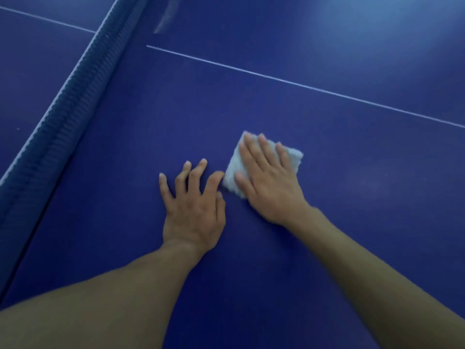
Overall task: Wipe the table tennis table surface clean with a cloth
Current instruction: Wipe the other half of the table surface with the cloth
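I see right hand point(266, 182) flat on cloth point(295, 157), fingers straight, pressing it onto table point(352, 222); nothing curled round it. Cloth white, folded roughly square, lies on blue surface on near side of white line point(302, 85). Left hand point(193, 205) rests on table just beside cloth, fingers spread, slightly bent, holding nothing. Net point(63, 117) runs along left, well apart from both hands.

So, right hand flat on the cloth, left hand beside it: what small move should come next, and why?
Probably push the right hand and the white cloth forward toward the white line, pressed flat. The cloth lies under that flat hand on the blue table, the left hand rests on the surface beside it, and bare table lies ahead.
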